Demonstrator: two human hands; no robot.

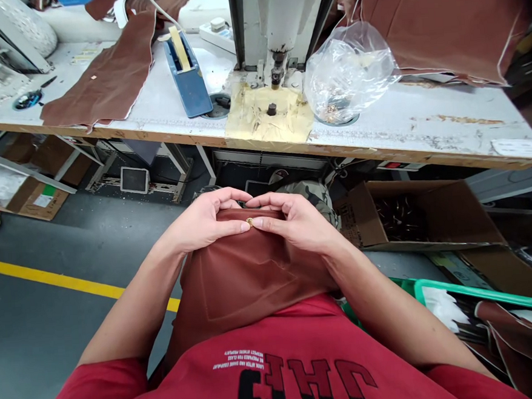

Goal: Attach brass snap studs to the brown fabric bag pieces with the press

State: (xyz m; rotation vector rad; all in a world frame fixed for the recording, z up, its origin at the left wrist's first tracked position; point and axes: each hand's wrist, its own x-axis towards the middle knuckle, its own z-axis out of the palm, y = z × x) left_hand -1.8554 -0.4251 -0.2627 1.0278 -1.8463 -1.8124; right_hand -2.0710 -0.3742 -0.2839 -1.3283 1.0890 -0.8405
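A brown leather-like piece (248, 273) with stitched lines lies draped over my lap. My left hand (206, 222) grips its upper edge from the left, fingers behind and thumb in front. From the right, my right hand (304, 221) pinches the same edge in a mirrored way. Between the two thumb tips sits a small round gold-coloured fastener (250, 222), with both thumbs touching or very close to it. The fingertips of both hands meet behind the edge, and what they press there is hidden.
Ahead, a press machine (277, 62) stands on the white worktable (452, 119), its base covered with yellow tape (251, 118). Around it are a blue tape dispenser (189, 77), a clear plastic bag (350, 72) and brown panels (107, 77). A cardboard box (449, 211) stands at lower right.
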